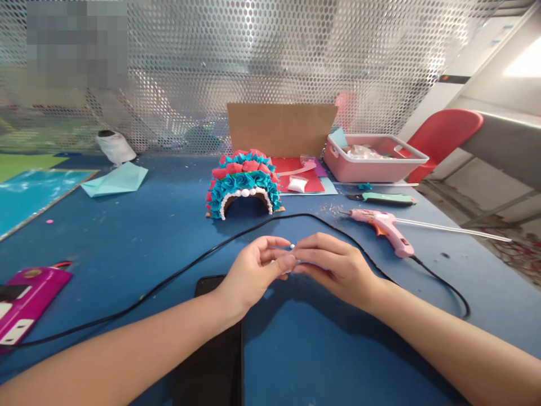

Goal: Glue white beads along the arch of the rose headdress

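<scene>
My left hand (258,268) and my right hand (333,265) meet fingertip to fingertip above the blue table (127,237). Between the fingertips sits a tiny white bead (292,246), pinched from both sides as far as I can see. Behind the hands stands an arch-shaped craft piece (244,185) covered in teal and red paper flowers, with a row of white beads along its inner edge. A pink glue gun (384,228) lies to the right of my right hand, its black cord (177,276) looping across the table in front of the arch.
A black phone (211,361) lies under my left forearm. A magenta power strip (25,301) sits at the left edge. A pink bin (374,158), cardboard sheet (281,128), coloured paper sheets (114,179), a small bag of beads (297,184) and a green cutter (382,198) lie farther back. Perforated metal screen behind.
</scene>
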A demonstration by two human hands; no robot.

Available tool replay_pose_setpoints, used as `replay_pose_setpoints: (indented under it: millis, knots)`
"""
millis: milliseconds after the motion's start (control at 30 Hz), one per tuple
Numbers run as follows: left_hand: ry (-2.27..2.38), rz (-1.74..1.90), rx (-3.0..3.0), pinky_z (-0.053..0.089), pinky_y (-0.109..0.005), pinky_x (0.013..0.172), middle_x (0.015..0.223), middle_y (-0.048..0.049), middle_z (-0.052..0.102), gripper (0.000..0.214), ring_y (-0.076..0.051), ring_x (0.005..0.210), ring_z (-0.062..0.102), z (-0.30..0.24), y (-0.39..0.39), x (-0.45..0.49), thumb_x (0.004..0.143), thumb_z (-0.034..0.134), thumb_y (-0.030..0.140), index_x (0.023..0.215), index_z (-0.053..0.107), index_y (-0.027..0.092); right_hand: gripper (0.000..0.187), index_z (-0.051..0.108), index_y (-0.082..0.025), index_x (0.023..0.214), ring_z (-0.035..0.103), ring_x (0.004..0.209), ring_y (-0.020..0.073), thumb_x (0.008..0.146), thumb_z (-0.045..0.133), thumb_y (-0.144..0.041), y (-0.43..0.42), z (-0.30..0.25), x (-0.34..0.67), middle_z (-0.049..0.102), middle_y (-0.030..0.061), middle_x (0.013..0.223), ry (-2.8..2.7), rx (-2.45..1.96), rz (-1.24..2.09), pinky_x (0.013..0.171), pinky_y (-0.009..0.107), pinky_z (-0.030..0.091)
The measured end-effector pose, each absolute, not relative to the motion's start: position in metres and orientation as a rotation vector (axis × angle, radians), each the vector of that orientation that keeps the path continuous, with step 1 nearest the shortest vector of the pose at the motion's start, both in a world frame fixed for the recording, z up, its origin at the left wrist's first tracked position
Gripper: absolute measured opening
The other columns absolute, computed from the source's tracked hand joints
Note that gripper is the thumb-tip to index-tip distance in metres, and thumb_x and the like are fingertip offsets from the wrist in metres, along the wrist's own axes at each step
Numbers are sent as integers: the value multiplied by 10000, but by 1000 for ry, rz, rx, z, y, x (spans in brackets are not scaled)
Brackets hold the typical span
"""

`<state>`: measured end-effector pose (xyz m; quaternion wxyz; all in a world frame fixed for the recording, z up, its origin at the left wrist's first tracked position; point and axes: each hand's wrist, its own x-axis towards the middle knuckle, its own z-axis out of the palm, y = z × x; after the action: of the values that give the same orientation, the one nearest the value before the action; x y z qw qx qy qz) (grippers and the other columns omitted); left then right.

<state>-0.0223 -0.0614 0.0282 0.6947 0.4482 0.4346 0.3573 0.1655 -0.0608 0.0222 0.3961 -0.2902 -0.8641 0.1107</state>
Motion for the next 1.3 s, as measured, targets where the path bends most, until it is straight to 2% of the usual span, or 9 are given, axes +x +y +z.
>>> replay_pose_setpoints:
  millis: [100, 300, 500, 700, 800, 900, 1000, 1133, 1300]
  knots:
    - [944, 756, 1016, 451, -251, 654, 696, 14, 651, 400, -99, 643, 597, 30, -61, -22, 690, 741, 354, 994, 570, 158, 197, 639, -208, 1023, 644, 828, 154, 826, 637, -190, -62, 25, 167, 690, 64, 915, -2248, -710, 279, 754, 273, 550]
    - [978, 744, 1056, 449, -240, 611, 702, 5, 661, 406, -127, 690, 622, 33, -62, -21, 657, 763, 350, 958, 561, 166, 196, 628, -235, 1034, 645, 829, 150, 864, 573, -154, -66, 26, 167, 695, 51, 906, -2211, -717, 300, 748, 287, 557]
    - [989, 819, 1067, 470, -249, 640, 682, 18, 642, 363, -106, 639, 595, 31, -63, -22, 671, 752, 366, 908, 554, 175, 198, 638, -236, 992, 656, 813, 159, 846, 566, -124, -66, 26, 166, 700, 55, 864, -2155, -758, 308, 736, 292, 562]
    - [1014, 870, 1114, 460, -248, 660, 746, -4, 653, 351, -128, 710, 612, 28, -63, -24, 709, 724, 346, 992, 583, 192, 169, 656, -236, 927, 680, 804, 152, 855, 542, -133, -67, 25, 165, 714, 44, 839, -2106, -815, 330, 743, 266, 567]
    - [1018, 851, 1131, 457, -241, 657, 738, 3, 637, 326, -116, 698, 595, 28, -64, -24, 719, 714, 328, 998, 613, 191, 123, 654, -226, 870, 675, 727, 137, 853, 551, -160, -65, 28, 167, 713, 27, 780, -2077, -894, 387, 683, 245, 562]
    - [1042, 810, 1126, 474, -241, 669, 731, 3, 641, 289, -107, 684, 596, 30, -65, -24, 730, 701, 327, 973, 646, 182, 54, 645, -210, 821, 660, 623, 118, 837, 597, -230, -60, 30, 171, 703, 8, 707, -1807, -1134, 458, 584, 216, 554]
    - [1062, 796, 1070, 507, -262, 720, 773, -14, 663, 290, -119, 721, 632, 32, -63, -23, 746, 683, 358, 968, 663, 173, 131, 655, -195, 894, 686, 647, 134, 853, 585, -298, -54, 30, 176, 716, 21, 727, -1552, -1184, 625, 613, 243, 585]
    - [1077, 821, 1009, 529, -267, 717, 772, -16, 665, 304, -120, 707, 643, 33, -62, -22, 724, 707, 370, 947, 672, 167, 252, 660, -174, 977, 696, 646, 150, 884, 529, -368, -52, 28, 177, 721, 43, 741, -1502, -1118, 891, 646, 307, 609]
    - [1065, 835, 972, 537, -267, 706, 741, -8, 664, 307, -116, 679, 641, 33, -61, -22, 696, 732, 370, 924, 686, 169, 211, 709, -167, 784, 683, 577, 162, 780, 645, -368, -55, 30, 175, 714, 39, 639, -1570, -1213, 907, 566, 277, 593]
